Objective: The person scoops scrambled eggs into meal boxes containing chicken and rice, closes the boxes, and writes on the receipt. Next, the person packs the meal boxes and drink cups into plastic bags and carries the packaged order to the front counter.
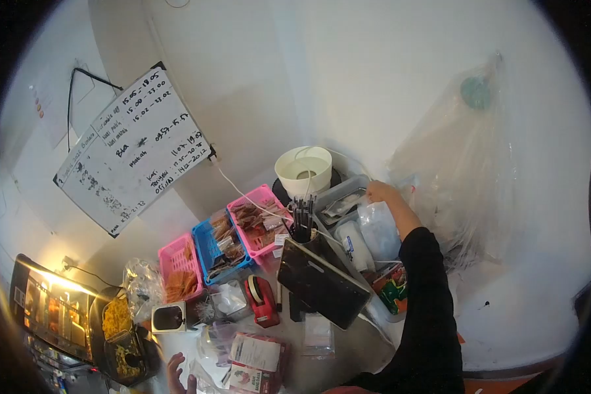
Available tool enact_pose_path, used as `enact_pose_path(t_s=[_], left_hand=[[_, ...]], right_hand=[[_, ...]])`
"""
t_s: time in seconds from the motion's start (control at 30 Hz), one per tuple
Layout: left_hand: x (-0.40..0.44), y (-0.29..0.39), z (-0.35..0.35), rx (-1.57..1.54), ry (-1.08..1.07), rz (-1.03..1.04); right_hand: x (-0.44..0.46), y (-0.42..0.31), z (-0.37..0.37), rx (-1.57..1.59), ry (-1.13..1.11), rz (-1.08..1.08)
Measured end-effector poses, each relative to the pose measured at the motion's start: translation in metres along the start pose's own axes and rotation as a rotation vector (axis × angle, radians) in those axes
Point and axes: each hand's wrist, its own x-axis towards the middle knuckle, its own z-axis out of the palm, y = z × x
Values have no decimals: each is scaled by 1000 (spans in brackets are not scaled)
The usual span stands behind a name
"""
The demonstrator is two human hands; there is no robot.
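My right hand (382, 192) reaches to the back right, over the edge of a grey tray (327, 211) that holds clear plastic packets. Its fingers are curled and whatever they grip is hidden. Just below it sits a clear plastic bag (379, 230), close to the wrist. At the bottom edge my left hand (177, 375) shows only in part, fingers apart and with nothing in them. Near it lie a crumpled clear plastic wrap (207, 379) and a stack of red and white printed boxes (253, 361).
A tablet (323, 284) on a stand and a holder of black sticks (302, 220) stand mid-table. Pink (177, 253) and blue baskets (207, 236) hold packets. A red tape dispenser (261, 301), a white round tub (303, 169), food containers (121, 345) and a lit display case (52, 308) surround them.
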Motion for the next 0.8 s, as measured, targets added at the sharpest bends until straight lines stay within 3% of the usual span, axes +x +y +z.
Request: enact_pose_path(t_s=[0.03,0.13,0.2,0.4,0.47,0.6,0.77,0.8], left_hand=[[0,2,-1,3,-19,-8],[2,4,-1,34,-21,56],[3,6,1,53,2,90],[19,10,-9,255,93,201],[33,27,-9,76,93,216],[69,8,7,-342,-180,250],[79,-3,22,-1265,-576,182],[67,-4,18,-1427,-557,140]], right_hand=[[-3,-5,-9,-31,-28,41],[-19,-34,-46,-122,291,218],[-31,-65,-87,-235,411,194],[-89,-213,-224,-249,778,-33],[-109,-259,-251,84,790,-259],[-154,-355,-289,616,411,-660],[-176,-468,-279,1138,-58,-1030],[-177,-491,-272,1172,-100,-1066]])
